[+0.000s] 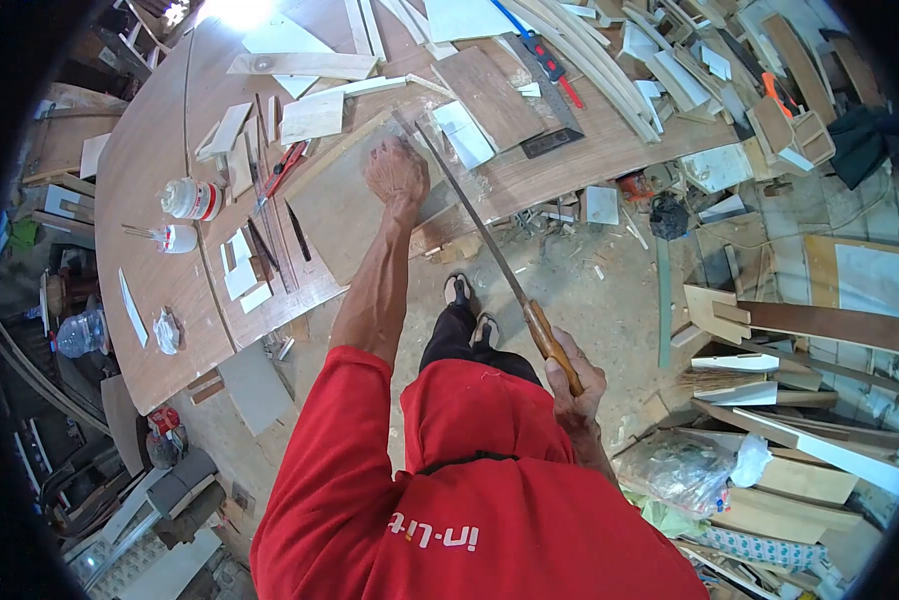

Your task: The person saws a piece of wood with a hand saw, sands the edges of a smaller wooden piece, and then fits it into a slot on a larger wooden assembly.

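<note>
My right hand (577,380) is closed around the turned wooden handle of a long, narrow file (484,235). Its dark blade slants up and away to the left, the tip near the table edge. My left hand (397,175) bears down with curled fingers on a thin wooden board (344,205), holding it against the table. The fingertips are partly hidden from above. The blade passes just right of that hand, apart from it. To the blade's right lie a small white piece (463,135) and a brown wooden panel (489,95).
The wooden table (149,280) carries a white jar (191,199), a small pot (177,239), a red cutter (287,168), a blue-and-red-handled tool (544,60) and several offcuts. Scraps and a plastic bag (674,470) crowd the right side. My feet (459,290) stand near the table edge.
</note>
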Demonstrator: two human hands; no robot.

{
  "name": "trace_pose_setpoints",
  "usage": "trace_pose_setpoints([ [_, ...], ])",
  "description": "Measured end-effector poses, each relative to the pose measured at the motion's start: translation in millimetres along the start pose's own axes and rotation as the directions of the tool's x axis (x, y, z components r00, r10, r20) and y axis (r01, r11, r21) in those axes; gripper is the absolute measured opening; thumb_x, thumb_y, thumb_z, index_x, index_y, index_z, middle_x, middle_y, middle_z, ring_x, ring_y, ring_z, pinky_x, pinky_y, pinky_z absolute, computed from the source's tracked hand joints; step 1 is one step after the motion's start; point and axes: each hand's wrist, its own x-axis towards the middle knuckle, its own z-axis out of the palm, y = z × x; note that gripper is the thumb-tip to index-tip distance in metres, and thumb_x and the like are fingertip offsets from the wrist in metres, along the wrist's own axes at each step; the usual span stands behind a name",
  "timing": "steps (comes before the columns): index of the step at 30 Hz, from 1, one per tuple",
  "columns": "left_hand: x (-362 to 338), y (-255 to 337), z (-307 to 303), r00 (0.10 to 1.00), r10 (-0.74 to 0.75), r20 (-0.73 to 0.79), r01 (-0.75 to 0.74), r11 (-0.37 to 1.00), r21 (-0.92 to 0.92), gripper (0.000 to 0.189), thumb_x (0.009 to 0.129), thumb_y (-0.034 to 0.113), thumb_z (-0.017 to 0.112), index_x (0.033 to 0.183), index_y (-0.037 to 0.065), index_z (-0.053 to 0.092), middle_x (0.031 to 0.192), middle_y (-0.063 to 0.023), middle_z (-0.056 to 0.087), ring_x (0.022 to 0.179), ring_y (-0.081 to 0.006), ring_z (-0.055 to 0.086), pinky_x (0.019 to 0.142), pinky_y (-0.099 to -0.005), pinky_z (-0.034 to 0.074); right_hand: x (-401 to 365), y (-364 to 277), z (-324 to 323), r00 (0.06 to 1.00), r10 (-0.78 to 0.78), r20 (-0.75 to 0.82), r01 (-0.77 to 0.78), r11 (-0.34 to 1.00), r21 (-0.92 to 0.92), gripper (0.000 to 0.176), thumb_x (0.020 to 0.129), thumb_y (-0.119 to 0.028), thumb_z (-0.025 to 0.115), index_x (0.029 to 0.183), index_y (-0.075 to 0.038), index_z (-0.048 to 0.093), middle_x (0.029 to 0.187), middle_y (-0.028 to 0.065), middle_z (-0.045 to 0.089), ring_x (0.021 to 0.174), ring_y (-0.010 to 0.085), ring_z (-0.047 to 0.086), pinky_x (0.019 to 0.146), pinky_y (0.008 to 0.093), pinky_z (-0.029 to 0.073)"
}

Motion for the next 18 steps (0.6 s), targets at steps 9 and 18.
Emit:
trace_pose_setpoints([
  [9,-1.9,0.6,-1.6,1.000,0.001,-0.016,-0.001,1.000,-0.002,0.018,0.086,0.019,0.050,0.086,0.006,0.063,0.088,-0.0144,0.065,0.086,-0.0328,0.061,0.079,-0.0433,0.046,-0.9,-2.9,1.3,1.000,0.021,0.022,-0.021,1.000,-0.006,0.030,0.088,-0.008,0.060,0.111,0.012,0.061,0.117,0.0255,0.062,0.106,0.0275,0.064,0.092,0.0328,0.047],
  [18,-1.9,-0.4,-4.2,0.998,0.003,0.061,-0.002,1.000,-0.018,0.017,0.082,0.020,0.054,0.090,0.007,0.063,0.094,-0.0127,0.064,0.093,-0.0317,0.060,0.079,-0.0451,0.046,1.7,-5.0,4.5,0.996,0.086,0.021,-0.085,0.996,-0.015,0.023,0.088,-0.006,0.060,0.102,0.013,0.062,0.118,0.0275,0.061,0.109,0.0307,0.062,0.095,0.0348,0.046],
])
